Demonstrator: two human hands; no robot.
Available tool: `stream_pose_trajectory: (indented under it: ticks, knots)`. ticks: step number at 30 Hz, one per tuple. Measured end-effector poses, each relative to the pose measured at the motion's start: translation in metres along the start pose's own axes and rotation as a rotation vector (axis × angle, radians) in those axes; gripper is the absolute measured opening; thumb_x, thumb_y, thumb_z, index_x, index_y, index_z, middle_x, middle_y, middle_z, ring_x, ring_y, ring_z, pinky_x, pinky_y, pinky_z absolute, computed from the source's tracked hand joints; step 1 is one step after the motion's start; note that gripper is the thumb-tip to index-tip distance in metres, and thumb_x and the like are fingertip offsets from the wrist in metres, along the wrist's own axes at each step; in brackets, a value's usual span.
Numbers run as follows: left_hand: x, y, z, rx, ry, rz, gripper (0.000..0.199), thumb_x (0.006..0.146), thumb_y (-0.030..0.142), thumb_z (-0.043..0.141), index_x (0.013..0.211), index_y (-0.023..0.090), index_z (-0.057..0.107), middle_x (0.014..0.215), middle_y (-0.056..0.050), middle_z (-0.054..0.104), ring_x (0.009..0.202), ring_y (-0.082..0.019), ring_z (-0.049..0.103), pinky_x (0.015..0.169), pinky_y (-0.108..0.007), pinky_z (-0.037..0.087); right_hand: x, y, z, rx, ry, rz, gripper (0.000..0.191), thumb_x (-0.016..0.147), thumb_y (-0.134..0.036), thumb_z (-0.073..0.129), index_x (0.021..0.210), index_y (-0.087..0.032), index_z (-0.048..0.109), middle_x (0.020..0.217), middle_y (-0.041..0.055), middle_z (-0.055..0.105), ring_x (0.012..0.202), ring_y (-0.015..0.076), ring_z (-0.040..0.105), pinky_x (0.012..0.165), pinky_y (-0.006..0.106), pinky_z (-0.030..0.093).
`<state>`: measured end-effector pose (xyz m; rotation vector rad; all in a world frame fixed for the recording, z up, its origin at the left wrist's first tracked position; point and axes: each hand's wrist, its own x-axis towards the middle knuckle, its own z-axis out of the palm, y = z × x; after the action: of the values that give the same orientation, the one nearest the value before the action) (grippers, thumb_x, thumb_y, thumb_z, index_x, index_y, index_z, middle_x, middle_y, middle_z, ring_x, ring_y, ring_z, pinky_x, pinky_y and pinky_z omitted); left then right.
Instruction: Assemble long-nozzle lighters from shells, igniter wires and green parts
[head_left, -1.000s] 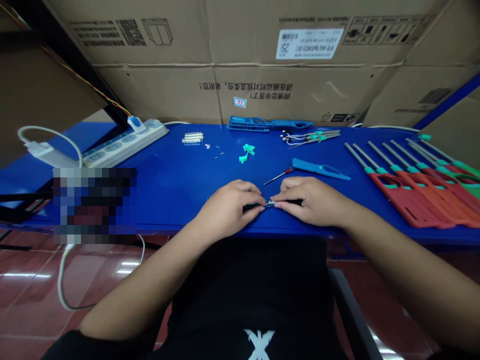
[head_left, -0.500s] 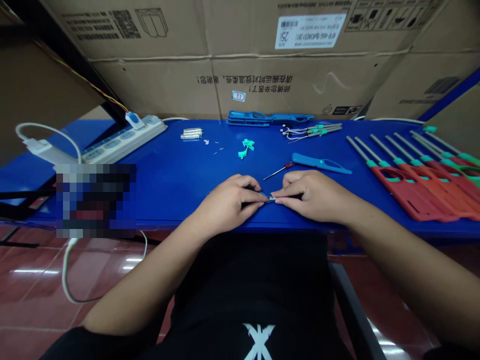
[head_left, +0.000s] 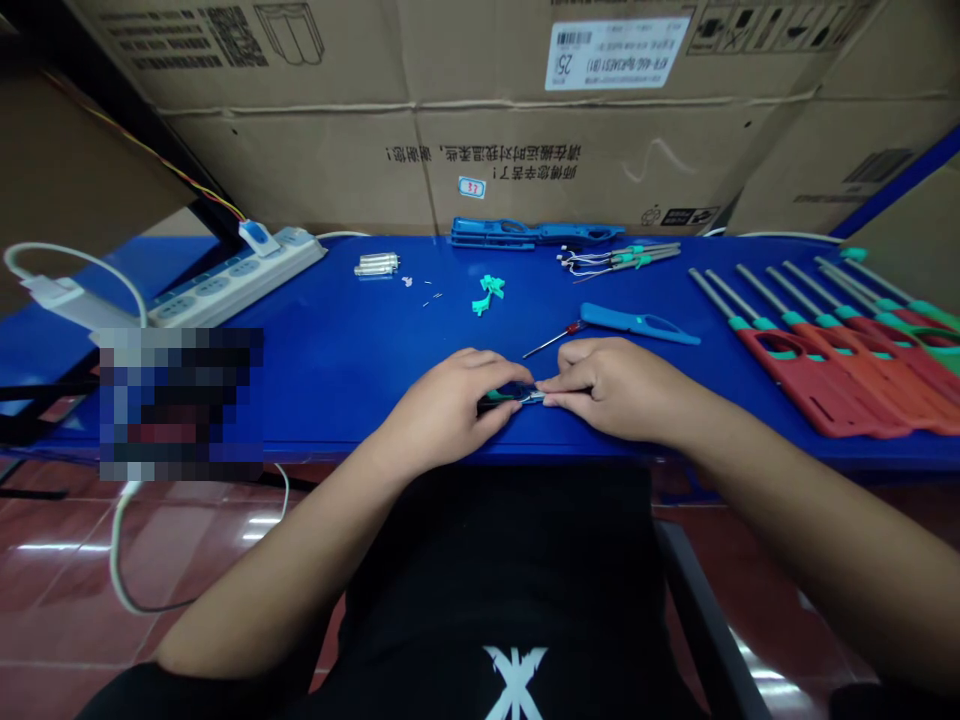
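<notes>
Blue desk (head_left: 337, 395) beneath, the left hand (head_left: 442, 405) and right hand (head_left: 619, 392) both closed, pinching one small metal part (head_left: 531, 398).

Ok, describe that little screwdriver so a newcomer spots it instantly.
On the blue table, look just above the person's right hand and left of the blue plastic lighter casing. The small screwdriver lies there at a slant, with a thin metal shaft and a red handle, set apart from the long red lighter bodies lined up further right.
</notes>
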<state>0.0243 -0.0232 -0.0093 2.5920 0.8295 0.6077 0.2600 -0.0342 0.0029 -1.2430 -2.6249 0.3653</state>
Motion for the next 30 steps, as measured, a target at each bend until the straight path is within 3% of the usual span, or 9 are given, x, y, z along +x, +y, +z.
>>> stream_pose_trajectory:
  ticks: [4, 7, 9, 12, 15, 19, 26, 30]
  knots:
    - [0.000, -0.002, 0.004, 0.037, 0.005, 0.029, 0.029, 0.096, 0.023, 0.056, 0.119, 0.025, 0.073, 0.113, -0.007, 0.068, 0.104, -0.021, 0.063, 0.093, -0.038, 0.050, -0.002, 0.002, 0.010, 0.020, 0.077, -0.029, 0.023, 0.094, -0.027, 0.062, 0.105, -0.021, 0.080, 0.077, 0.0049, 0.061, 0.073, 0.0168, 0.058, 0.066, 0.029, 0.043]
    - [0.000, -0.003, 0.006, 0.051, 0.014, 0.019, 0.029, 0.095, 0.024, 0.056, 0.118, 0.026, 0.074, 0.112, -0.007, 0.068, 0.102, -0.021, 0.063, 0.092, -0.038, 0.050, -0.007, 0.008, 0.008, 0.056, 0.121, -0.056, 0.027, 0.093, -0.031, 0.062, 0.114, -0.021, 0.077, 0.090, 0.0077, 0.067, 0.086, 0.0210, 0.063, 0.078, 0.034, 0.049]
    - [0.000, -0.003, 0.007, 0.057, 0.007, 0.011, 0.029, 0.095, 0.025, 0.056, 0.118, 0.026, 0.074, 0.112, -0.007, 0.068, 0.101, -0.021, 0.062, 0.091, -0.038, 0.051, -0.014, 0.021, -0.004, 0.096, 0.199, 0.000, 0.035, 0.091, -0.038, 0.064, 0.121, -0.022, 0.073, 0.104, 0.0090, 0.068, 0.094, 0.0228, 0.065, 0.085, 0.037, 0.051]
    - [0.000, -0.002, 0.006, 0.080, 0.003, -0.001, 0.030, 0.095, 0.026, 0.056, 0.119, 0.026, 0.074, 0.112, -0.007, 0.068, 0.102, -0.022, 0.062, 0.090, -0.038, 0.052, -0.028, 0.056, -0.028, 0.017, 0.381, 0.229, 0.044, 0.088, -0.048, 0.065, 0.123, -0.024, 0.071, 0.111, 0.0101, 0.067, 0.089, 0.0245, 0.066, 0.084, 0.043, 0.054]
    - [0.000, -0.002, 0.006, 0.104, 0.011, -0.003, 0.030, 0.095, 0.026, 0.056, 0.118, 0.026, 0.074, 0.113, -0.007, 0.068, 0.102, -0.022, 0.062, 0.089, -0.038, 0.052, -0.041, 0.096, -0.043, -0.104, 0.313, 0.375, 0.060, 0.076, -0.060, 0.071, 0.122, -0.023, 0.072, 0.112, 0.0128, 0.066, 0.100, 0.0318, 0.065, 0.089, 0.049, 0.053]
    - [0.000, -0.001, 0.005, 0.131, 0.013, 0.017, 0.030, 0.096, 0.026, 0.054, 0.118, 0.025, 0.074, 0.112, -0.007, 0.068, 0.101, -0.022, 0.062, 0.089, -0.039, 0.052, -0.045, 0.121, -0.041, -0.062, 0.170, 0.371, 0.052, 0.074, -0.063, 0.068, 0.108, -0.025, 0.076, 0.108, 0.0094, 0.069, 0.095, 0.0281, 0.065, 0.087, 0.047, 0.053]
    - [0.001, 0.001, 0.003, 0.144, 0.010, 0.026, 0.030, 0.097, 0.026, 0.053, 0.118, 0.026, 0.074, 0.116, -0.007, 0.067, 0.105, -0.023, 0.061, 0.092, -0.041, 0.051, -0.043, 0.100, -0.045, -0.012, 0.307, 0.503, 0.046, 0.068, -0.061, 0.074, 0.096, -0.025, 0.073, 0.089, 0.0063, 0.073, 0.080, 0.0273, 0.066, 0.075, 0.045, 0.053]
    - [-0.002, 0.006, -0.007, 0.086, 0.058, 0.014, 0.033, 0.094, 0.027, 0.057, 0.125, 0.022, 0.068, 0.120, -0.008, 0.066, 0.110, -0.022, 0.061, 0.097, -0.039, 0.050, -0.033, 0.067, -0.048, 0.071, 0.316, 0.384, 0.045, 0.072, -0.057, 0.074, 0.104, -0.025, 0.073, 0.098, 0.0070, 0.074, 0.085, 0.0278, 0.068, 0.079, 0.044, 0.055]
